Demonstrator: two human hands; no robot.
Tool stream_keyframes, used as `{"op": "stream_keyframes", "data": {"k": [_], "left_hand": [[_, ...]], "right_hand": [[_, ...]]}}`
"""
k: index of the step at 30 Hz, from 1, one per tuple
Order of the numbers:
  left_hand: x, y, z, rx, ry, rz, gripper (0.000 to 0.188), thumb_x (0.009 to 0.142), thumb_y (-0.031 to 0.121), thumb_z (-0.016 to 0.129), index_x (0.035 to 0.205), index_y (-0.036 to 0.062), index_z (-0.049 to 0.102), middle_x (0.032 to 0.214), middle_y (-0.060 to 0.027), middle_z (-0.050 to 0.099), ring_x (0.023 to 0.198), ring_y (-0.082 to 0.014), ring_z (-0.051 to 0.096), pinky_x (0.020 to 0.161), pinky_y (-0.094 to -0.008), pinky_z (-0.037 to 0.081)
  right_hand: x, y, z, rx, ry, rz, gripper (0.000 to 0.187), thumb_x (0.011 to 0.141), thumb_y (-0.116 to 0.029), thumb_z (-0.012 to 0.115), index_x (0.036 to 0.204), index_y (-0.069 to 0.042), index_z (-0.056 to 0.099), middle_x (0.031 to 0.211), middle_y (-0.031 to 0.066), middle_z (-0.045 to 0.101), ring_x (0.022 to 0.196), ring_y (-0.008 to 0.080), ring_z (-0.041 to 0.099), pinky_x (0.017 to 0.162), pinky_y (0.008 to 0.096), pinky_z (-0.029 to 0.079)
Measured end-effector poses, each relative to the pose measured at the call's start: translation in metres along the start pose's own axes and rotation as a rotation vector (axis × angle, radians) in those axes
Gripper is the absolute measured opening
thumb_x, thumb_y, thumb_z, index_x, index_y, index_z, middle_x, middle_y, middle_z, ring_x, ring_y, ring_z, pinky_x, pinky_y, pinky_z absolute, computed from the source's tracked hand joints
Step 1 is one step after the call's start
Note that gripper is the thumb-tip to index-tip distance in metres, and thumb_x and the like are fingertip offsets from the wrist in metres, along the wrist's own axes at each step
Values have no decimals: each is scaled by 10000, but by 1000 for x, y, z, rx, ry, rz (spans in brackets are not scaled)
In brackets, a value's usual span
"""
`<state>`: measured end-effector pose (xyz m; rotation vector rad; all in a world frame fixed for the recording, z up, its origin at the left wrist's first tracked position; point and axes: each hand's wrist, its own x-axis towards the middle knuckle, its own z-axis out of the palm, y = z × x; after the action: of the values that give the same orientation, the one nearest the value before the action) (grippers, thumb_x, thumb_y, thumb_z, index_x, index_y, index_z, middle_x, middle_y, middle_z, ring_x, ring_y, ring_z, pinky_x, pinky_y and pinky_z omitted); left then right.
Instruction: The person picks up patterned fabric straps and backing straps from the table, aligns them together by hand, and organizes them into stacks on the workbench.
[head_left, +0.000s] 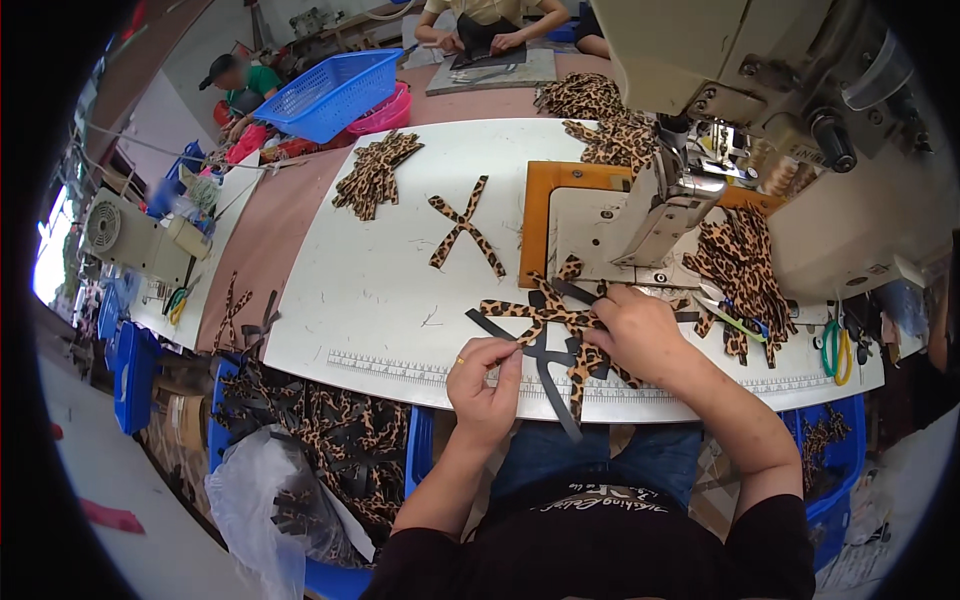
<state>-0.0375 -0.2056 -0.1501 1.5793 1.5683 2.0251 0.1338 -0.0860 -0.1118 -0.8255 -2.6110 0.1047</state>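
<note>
My left hand [485,385] pinches the end of a leopard-print fabric strip [530,336] between thumb and index finger, at the table's front edge. My right hand [640,335] lies with curled fingers over a cluster of crossed leopard-print strips [560,312], some showing a dark grey reverse side. One grey strip [556,395] hangs toward my lap. The fingertips of my right hand are partly hidden among the strips. Just beyond the hands stands the sewing machine [655,205]. A single X-shaped leopard-print piece [463,224] lies flat on the white table, farther left.
Bundled leopard-print strips [377,175] lie at the far left, with another pile [738,260] right of the machine. Scissors [832,350] are near the right edge. A ruler tape [400,370] lines the front. Below stands a full blue bin [422,445]; co-workers sit beyond a blue basket [335,98].
</note>
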Motion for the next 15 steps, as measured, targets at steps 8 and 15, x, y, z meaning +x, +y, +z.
{"op": "stream_keyframes", "data": {"k": [8, 15], "left_hand": [[-3, -1, -5, -31, 10, -33, 82, 783, -38, 609, 860, -17, 591, 817, -81, 586, 684, -106, 516, 610, -207, 411], [-15, 19, 21, -277, -141, -193, 159, 800, -47, 579, 958, -30, 575, 905, -94, 584, 775, -132, 578, 684, -216, 459]], "right_hand": [[21, 9, -14, 591, 242, 332, 95, 821, -54, 573, 767, 20, 547, 644, 61, 553, 538, 132, 536, 487, 259, 426], [18, -5, -37, 1055, 616, 220, 115, 913, -98, 498, 972, 0, 485, 787, 59, 578, 594, 104, 582, 510, 202, 438]]}}
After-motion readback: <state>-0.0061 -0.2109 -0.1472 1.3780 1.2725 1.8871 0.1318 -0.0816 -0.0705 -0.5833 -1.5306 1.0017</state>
